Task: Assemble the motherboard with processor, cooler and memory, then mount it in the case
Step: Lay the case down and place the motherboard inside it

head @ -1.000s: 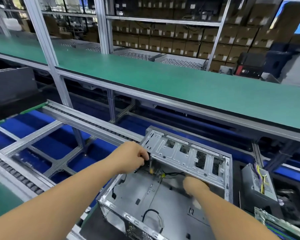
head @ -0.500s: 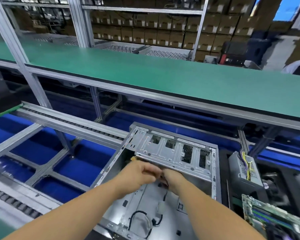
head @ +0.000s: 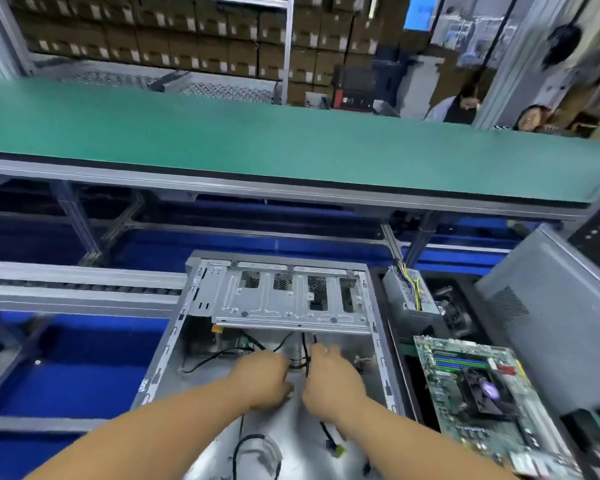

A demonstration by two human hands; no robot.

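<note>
From where I watch, the open grey metal computer case [head: 174, 344] gives entry only from above, and its perforated silver drive cage [head: 291, 299] roofs the far end. Both hands, left hand [head: 262, 381] and right hand [head: 329, 379], crowd the middle, with thin black cables [head: 300, 351] strung between them. The green motherboard with its black cooler [head: 478, 403] lies just beside the case's right wall.

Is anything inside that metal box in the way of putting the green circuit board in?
Yes. Loose black cables lie across the floor of the case, where the motherboard would sit. Both hands, left and right, are at them.
</note>
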